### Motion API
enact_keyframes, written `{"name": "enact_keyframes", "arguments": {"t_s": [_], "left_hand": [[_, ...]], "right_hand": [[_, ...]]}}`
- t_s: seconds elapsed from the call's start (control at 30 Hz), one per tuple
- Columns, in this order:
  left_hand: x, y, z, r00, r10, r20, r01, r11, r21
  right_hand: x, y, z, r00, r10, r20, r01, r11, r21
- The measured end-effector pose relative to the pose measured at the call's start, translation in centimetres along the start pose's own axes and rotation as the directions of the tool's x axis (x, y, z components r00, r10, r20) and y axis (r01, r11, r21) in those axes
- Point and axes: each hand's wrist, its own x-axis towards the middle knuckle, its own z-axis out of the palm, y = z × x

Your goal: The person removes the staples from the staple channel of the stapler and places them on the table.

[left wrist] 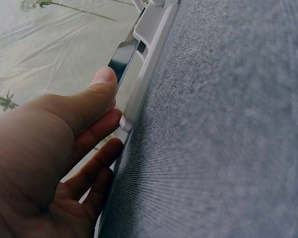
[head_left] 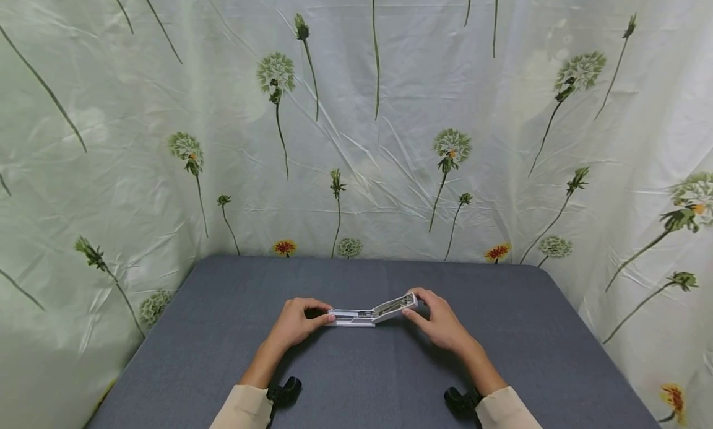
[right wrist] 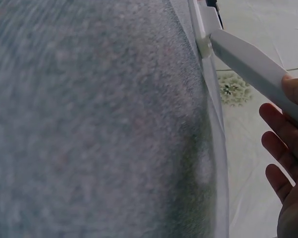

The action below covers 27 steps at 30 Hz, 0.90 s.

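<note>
A white stapler [head_left: 351, 322] lies near the middle of the table, swung wide apart at its hinge. At its left end my left hand [head_left: 298, 319] pinches the tip between thumb and fingers. In the left wrist view the thumb [left wrist: 104, 77] presses the metal staple rail [left wrist: 122, 58], above the white base [left wrist: 139, 91]. On the other side, my right hand [head_left: 440, 322] grips the raised white top arm [right wrist: 253, 69] by its far end, thumb on one face. That arm slopes up to the right from the hinge, its metal inside showing in the head view.
The table [head_left: 356, 379] wears a dark grey-blue cloth. Behind it and along its sides hangs a pale curtain [head_left: 234, 107] printed with dandelions. A black strap mount [head_left: 285, 392] sits on the left wrist, another mount [head_left: 462, 402] on the right.
</note>
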Motion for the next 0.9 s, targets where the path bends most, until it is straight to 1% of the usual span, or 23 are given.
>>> {"name": "enact_keyframes", "arguments": {"t_s": [0.33, 0.57, 0.77, 0.9], "left_hand": [[0.0, 0.0, 0.0, 1.0, 0.008, -0.004, -0.008, 1.0, -0.002], [0.0, -0.1, 0.0, 1.0, 0.01, -0.005, -0.01, 1.0, 0.003], [0.0, -0.2, 0.1, 1.0, 0.014, -0.006, -0.014, 1.0, 0.005], [0.0, -0.2, 0.1, 1.0, 0.017, -0.01, -0.017, 1.0, 0.004]], "right_hand": [[-0.5, 0.8, 0.2, 0.999, 0.053, 0.01, -0.053, 0.999, -0.001], [-0.8, 1.2, 0.3, 0.997, 0.072, 0.009, -0.072, 0.997, -0.007], [-1.1, 1.4, 0.4, 0.993, 0.116, 0.017, -0.115, 0.993, -0.02], [-1.1, 1.5, 0.6, 0.992, 0.122, 0.015, -0.122, 0.992, -0.015]]}}
